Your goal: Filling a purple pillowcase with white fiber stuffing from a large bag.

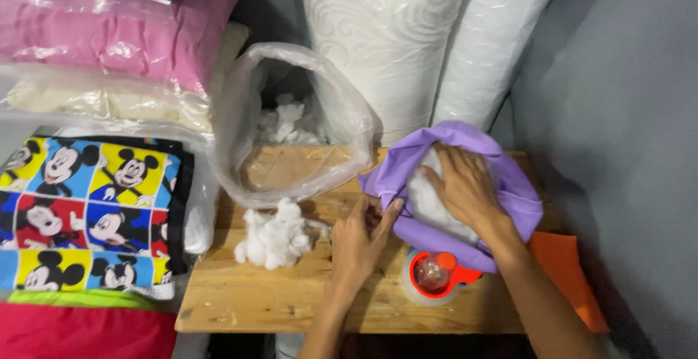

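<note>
Inside purple cover (509, 184), right hand (465, 184) (on stuffing (425, 199))

Left hand (361, 243) pinching, right hand (465, 188) spread

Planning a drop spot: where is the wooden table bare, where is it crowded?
Bare: the front-left strip of the wooden table, below the white stuffing clump and left of the left hand. Crowded: the back, under the clear plastic bag, and the right, with the purple cover, right hand and tape roll.
</note>
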